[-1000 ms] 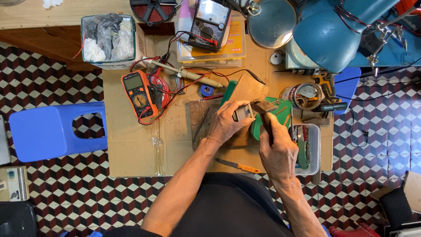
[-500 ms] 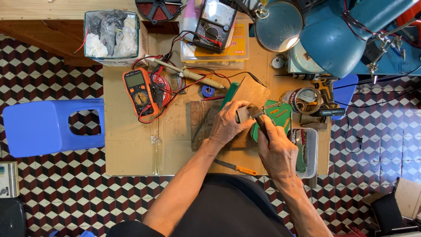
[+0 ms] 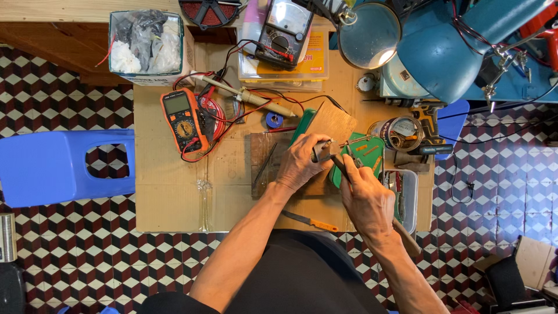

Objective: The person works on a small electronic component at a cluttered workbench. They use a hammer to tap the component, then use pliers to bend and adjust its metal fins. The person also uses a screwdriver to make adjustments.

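Two hands are seen near the right edge of the desk (image 3: 168, 197). One small metal part (image 3: 321, 152) is pinched by the curled fingers of the left hand (image 3: 302, 163). One dark-handled tool (image 3: 343, 168) is gripped by the closed right hand (image 3: 367, 200), above one green board (image 3: 366, 152). Two meters are counted: one orange multimeter (image 3: 185, 121), one black analog meter (image 3: 285, 24).

Bright, even light – lit desk lamp (image 3: 368, 36) glares; sharp focus, edges slightly bowed.

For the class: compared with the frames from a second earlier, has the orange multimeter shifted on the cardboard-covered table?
No. The orange multimeter lies in the same spot beside the coil of red wire, left of the left hand; only the head camera shifted slightly.
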